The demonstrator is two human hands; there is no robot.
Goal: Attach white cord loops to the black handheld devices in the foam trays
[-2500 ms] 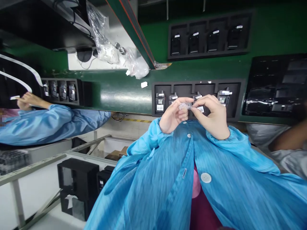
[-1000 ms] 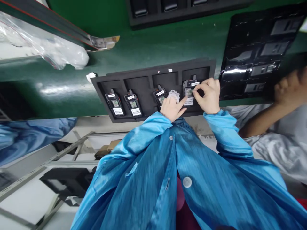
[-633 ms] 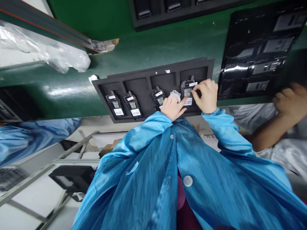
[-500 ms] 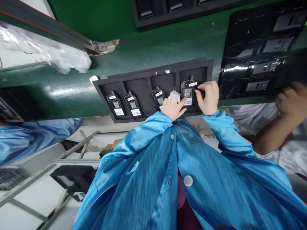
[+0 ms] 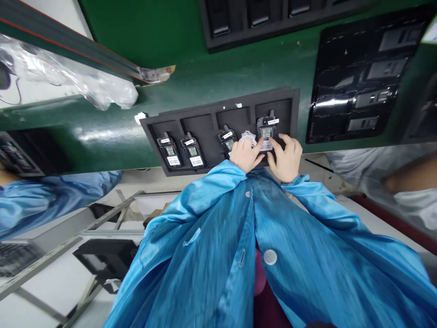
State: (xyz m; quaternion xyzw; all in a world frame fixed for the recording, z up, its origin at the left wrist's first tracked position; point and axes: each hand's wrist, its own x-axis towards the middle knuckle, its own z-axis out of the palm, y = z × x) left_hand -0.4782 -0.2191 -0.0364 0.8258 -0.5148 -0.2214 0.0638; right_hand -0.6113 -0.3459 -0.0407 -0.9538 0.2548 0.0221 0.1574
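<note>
A black foam tray [image 5: 198, 169] holds several handheld radios, each with a small lit screen, a stub antenna and white labels. My hands are at the rightmost radio [image 5: 266, 122], which lies in its compartment. My left hand [image 5: 243, 155] reaches over its lower left, fingers apart, index fingertip at the white label. On the other side, my right hand [image 5: 287, 160] has its thumb and fingers spread at the radio's lower right edge. A small tangle of white cord or strips [image 5: 249, 135] lies just left of this radio. Another radio [image 5: 227, 138] is partly covered by my left hand.
To the right lies a glossy black tray [image 5: 314, 118] with grey parts. Another black tray [image 5: 235, 43] stands at the back. A metal rail [image 5: 102, 54] and clear plastic bags [image 5: 116, 89] are at the left. Co-workers' sleeves [image 5: 85, 184] show at the sides.
My right hand has moved down and left from the radio's upper right side to its lower label. My left hand stays nearly in place. The co-worker's hand at right has drawn back.
</note>
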